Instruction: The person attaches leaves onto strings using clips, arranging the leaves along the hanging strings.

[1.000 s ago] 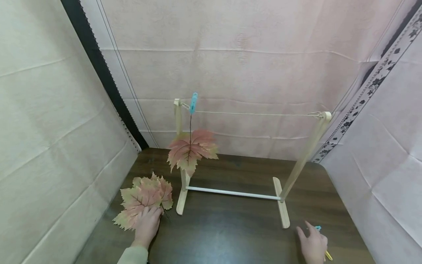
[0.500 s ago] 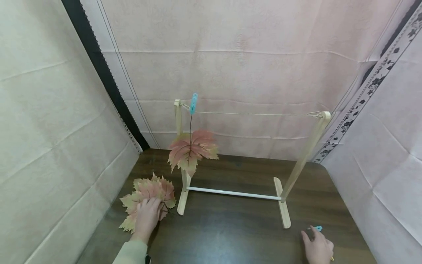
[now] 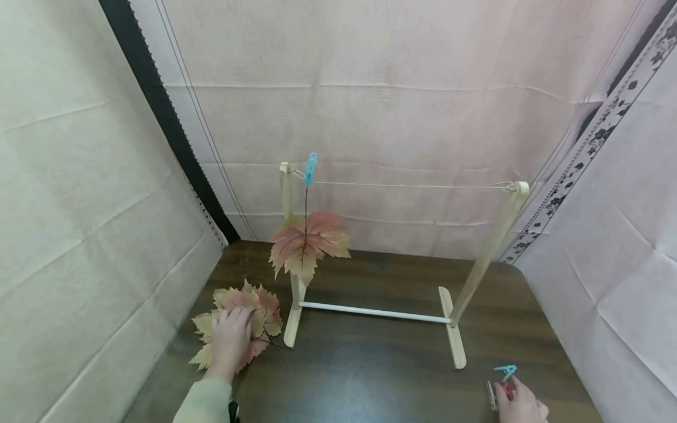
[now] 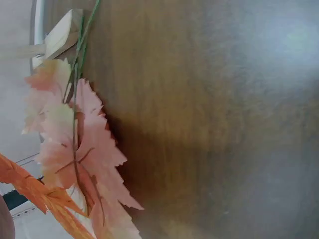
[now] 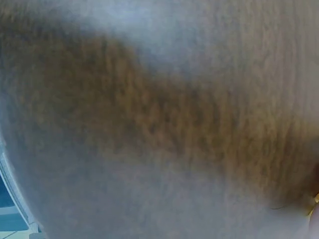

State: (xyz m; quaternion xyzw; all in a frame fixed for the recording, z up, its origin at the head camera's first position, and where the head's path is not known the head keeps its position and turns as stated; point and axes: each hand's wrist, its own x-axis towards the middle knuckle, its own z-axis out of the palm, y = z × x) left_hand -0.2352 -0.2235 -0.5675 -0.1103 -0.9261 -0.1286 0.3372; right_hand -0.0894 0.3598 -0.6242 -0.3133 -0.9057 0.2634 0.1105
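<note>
A stack of pink-and-yellow artificial leaves [image 3: 259, 346] lies on the table's left side. My left hand [image 3: 230, 341] is on top, its fingers gripping a leaf; in the left wrist view an orange, folded leaf [image 4: 45, 194] rises beside the hand. Low on the right, my right hand [image 3: 520, 404] has thumb and fingers around a red clothespin [image 3: 508, 389]. A blue clothespin [image 3: 506, 370] and a pale clothespin [image 3: 492, 396] lie right by the fingertips. In the right wrist view a yellow piece [image 5: 316, 200] shows at the edge.
A wooden stand with a crossbar [image 3: 372, 312] and a string [image 3: 402, 185] between two posts stands mid-table. A blue clothespin [image 3: 310, 169] holds one leaf [image 3: 309, 244] by its stem near the left post [image 3: 287, 194]. Cloth walls [image 3: 396, 117] surround the table.
My left hand has shifted slightly up and left over the leaves, which moved a little right. My right hand has drawn right and down, uncovering the red and pale clothespins.
</note>
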